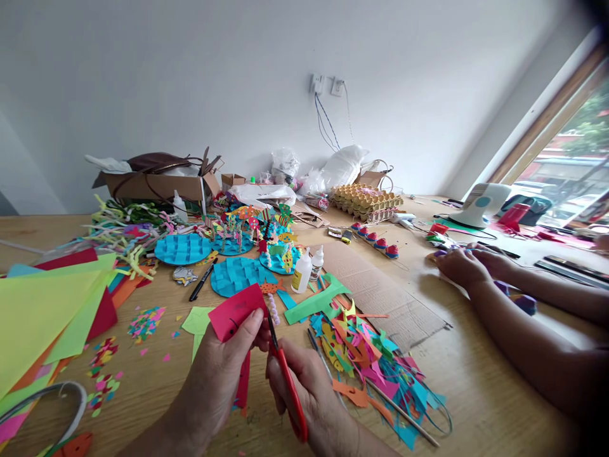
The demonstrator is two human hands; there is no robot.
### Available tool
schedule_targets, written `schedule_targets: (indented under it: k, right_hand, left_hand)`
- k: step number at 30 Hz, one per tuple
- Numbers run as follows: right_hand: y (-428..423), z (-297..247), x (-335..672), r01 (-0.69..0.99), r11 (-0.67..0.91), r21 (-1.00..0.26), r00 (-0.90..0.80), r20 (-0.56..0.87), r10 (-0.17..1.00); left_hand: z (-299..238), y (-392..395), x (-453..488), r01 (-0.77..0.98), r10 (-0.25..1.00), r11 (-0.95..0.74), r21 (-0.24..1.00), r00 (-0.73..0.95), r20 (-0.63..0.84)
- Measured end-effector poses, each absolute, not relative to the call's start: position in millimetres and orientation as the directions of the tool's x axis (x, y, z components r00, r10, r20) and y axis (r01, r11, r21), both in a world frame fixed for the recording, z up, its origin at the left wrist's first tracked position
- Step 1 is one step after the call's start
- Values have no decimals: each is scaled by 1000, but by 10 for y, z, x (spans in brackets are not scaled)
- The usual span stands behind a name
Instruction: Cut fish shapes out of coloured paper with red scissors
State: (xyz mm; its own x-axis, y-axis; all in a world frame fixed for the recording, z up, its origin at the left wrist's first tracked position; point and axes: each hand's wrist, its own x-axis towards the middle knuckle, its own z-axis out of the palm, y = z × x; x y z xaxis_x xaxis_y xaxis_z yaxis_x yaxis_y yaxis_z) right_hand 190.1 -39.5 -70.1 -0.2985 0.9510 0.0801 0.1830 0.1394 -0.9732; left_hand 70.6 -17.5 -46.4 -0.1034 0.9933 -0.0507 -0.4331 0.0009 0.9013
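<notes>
My left hand pinches a piece of pink-red paper between thumb and fingers, held up over the wooden table. My right hand is closed round red-handled scissors, whose blades point up and meet the paper's right edge. A strip of the same red paper hangs down between my two hands. Just right of my hands lies a heap of colored paper scraps.
Blue woven paper discs, glue bottles, a black marker and a cardboard sheet lie ahead. Stacked colored paper is at left. Another person's hands work at right. Egg trays and a box stand behind.
</notes>
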Motion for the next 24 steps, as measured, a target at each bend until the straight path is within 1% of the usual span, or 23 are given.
schedule_targets:
  k: [7,15,24]
  right_hand:
    - [-412,-591,1881,167,91,-982,-303,37,952]
    - [-404,-633,1880,184,129,-974,-301,69,951]
    - [-392,-675,1872,199,129,-971,-280,70,958]
  left_hand:
    - [-467,-180,726,-412,990,-17,911,-132,-41]
    - [-498,-177,731,-367,982,-22,930,-181,-48]
    - [-493,-168,736,-387,983,-28,922,-176,-44]
